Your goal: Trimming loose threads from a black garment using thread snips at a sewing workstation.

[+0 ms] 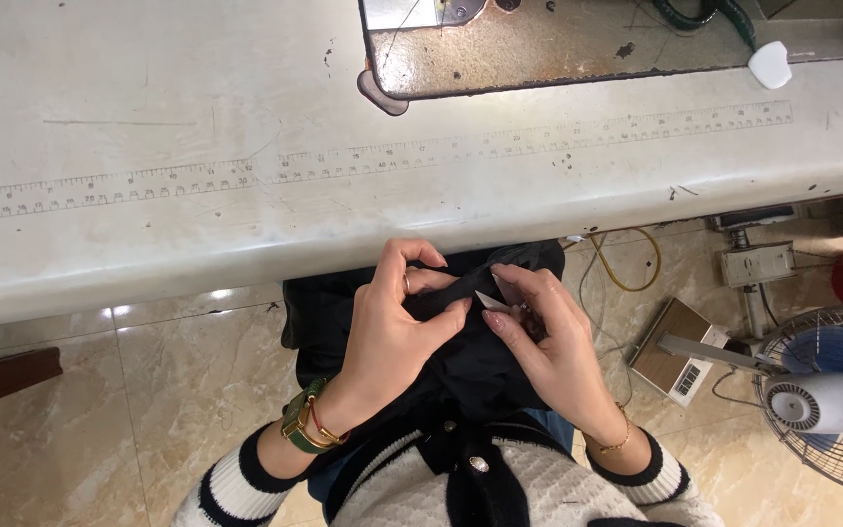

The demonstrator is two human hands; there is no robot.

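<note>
Below the near edge of the white worktop (246, 146), at about six o'clock in the head view, we hold a piece of black fabric (461, 361) over our lap. Our left hand (392, 327) has its fingers closed, thumb and forefinger pinching a fold of the cloth. Our right hand (548, 342) is curled just beside it at three o'clock, its fingers gripping a small pale tool (492, 301) whose tip touches the fabric between the two hands; we cannot tell exactly what the tool is. A green wristband (302, 420) sits on the left wrist and a thin gold bracelet (617, 441) on the right. A printed ruler strip (382, 156) runs across the worktop. At twelve o'clock a recessed metal tray (558, 44) is set into the worktop; it shows only stains and loose threads. On the tiled floor (148, 390) at four o'clock stands a blue fan (826, 400), with a small brown box (675, 356) near it.
</note>
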